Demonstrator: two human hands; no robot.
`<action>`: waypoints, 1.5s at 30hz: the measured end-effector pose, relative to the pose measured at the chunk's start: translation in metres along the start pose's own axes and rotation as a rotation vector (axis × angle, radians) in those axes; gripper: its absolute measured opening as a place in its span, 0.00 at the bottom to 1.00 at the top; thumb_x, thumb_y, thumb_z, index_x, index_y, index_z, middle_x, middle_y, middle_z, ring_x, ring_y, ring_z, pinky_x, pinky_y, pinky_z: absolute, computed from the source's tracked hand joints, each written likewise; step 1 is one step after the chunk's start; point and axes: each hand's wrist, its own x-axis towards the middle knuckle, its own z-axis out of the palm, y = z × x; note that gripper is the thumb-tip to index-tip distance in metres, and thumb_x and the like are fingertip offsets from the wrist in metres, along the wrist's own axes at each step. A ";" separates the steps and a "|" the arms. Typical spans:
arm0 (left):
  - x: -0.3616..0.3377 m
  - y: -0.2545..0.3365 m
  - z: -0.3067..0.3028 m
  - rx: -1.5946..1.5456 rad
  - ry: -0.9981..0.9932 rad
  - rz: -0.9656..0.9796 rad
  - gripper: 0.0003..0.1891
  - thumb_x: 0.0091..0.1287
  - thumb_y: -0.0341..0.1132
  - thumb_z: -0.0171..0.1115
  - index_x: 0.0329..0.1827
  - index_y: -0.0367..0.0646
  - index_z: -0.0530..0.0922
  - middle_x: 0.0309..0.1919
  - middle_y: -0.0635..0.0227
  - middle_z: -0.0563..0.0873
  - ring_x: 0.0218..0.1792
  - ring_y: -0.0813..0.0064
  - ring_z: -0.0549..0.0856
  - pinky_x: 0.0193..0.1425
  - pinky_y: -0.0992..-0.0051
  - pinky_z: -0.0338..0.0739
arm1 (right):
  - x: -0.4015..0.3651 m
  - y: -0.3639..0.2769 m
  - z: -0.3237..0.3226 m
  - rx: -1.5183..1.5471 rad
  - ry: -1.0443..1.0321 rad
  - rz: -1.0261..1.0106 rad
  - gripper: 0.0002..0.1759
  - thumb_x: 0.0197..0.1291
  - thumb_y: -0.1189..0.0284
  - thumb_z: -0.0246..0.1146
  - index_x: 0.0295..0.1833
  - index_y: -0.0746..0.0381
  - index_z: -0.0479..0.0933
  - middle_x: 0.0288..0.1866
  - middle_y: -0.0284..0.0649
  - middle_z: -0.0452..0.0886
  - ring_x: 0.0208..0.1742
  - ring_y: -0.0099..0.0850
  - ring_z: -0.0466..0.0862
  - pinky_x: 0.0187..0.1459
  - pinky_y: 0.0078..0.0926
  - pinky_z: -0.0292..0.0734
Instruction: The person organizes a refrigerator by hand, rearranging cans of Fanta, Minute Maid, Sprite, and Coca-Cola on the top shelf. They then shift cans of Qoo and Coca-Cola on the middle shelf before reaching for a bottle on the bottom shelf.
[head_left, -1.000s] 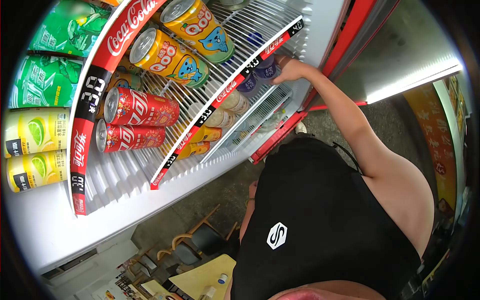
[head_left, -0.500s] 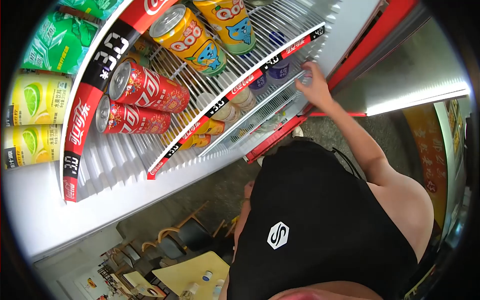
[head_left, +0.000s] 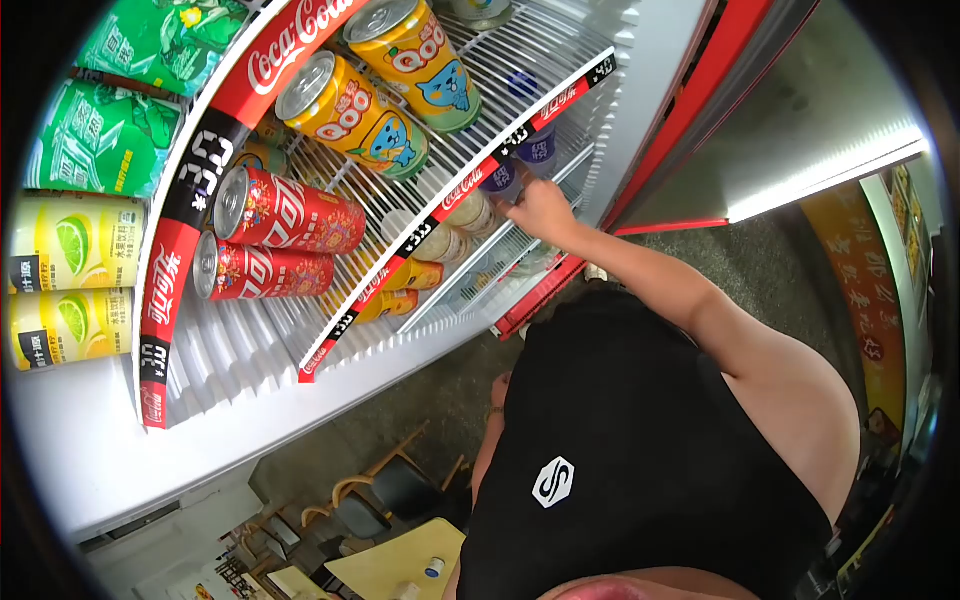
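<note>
My right hand [head_left: 543, 210] reaches into an open drinks fridge, onto the lower wire shelf [head_left: 520, 235]. Its fingers rest against a purple can [head_left: 498, 178], with a second purple can [head_left: 538, 150] just behind. I cannot tell whether the fingers grip the can. Pale bottles [head_left: 470, 212] lie beside the hand to the left. My left hand [head_left: 498, 385] hangs by my side next to my black shirt, mostly hidden, and I see nothing in it.
On the upper shelf lie red cola cans [head_left: 285, 215] and yellow Qoo cans [head_left: 355, 112]. Green and yellow cartons [head_left: 75, 260] fill the far left. The red-framed fridge door [head_left: 740, 80] stands open at right. Chairs and a yellow table [head_left: 400, 555] stand behind me.
My right hand pulled back from the far purple can, hovered open at the shelf edge, then moved left and down onto the nearer purple can.
</note>
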 end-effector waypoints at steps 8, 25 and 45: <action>-0.006 -0.019 0.017 -0.137 -0.029 -0.147 0.22 0.78 0.44 0.61 0.61 0.31 0.84 0.53 0.49 0.91 0.53 0.57 0.89 0.59 0.60 0.80 | 0.004 0.008 -0.024 0.008 -0.155 0.003 0.48 0.58 0.54 0.76 0.75 0.73 0.69 0.28 0.52 0.88 0.34 0.52 0.90 0.41 0.46 0.87; -0.004 -0.015 0.016 -0.080 0.024 -0.108 0.23 0.73 0.48 0.69 0.50 0.30 0.86 0.37 0.59 0.92 0.37 0.78 0.83 0.45 0.68 0.80 | 0.030 0.038 -0.018 0.128 -0.220 -0.255 0.42 0.57 0.55 0.79 0.69 0.69 0.74 0.29 0.48 0.87 0.31 0.40 0.90 0.35 0.37 0.85; -0.012 -0.005 0.007 -0.160 -0.050 -0.107 0.23 0.75 0.46 0.67 0.56 0.30 0.86 0.44 0.55 0.93 0.44 0.66 0.90 0.51 0.65 0.82 | 0.046 0.033 -0.082 -0.026 0.014 -0.122 0.54 0.52 0.60 0.83 0.78 0.70 0.64 0.68 0.57 0.80 0.66 0.46 0.83 0.71 0.39 0.76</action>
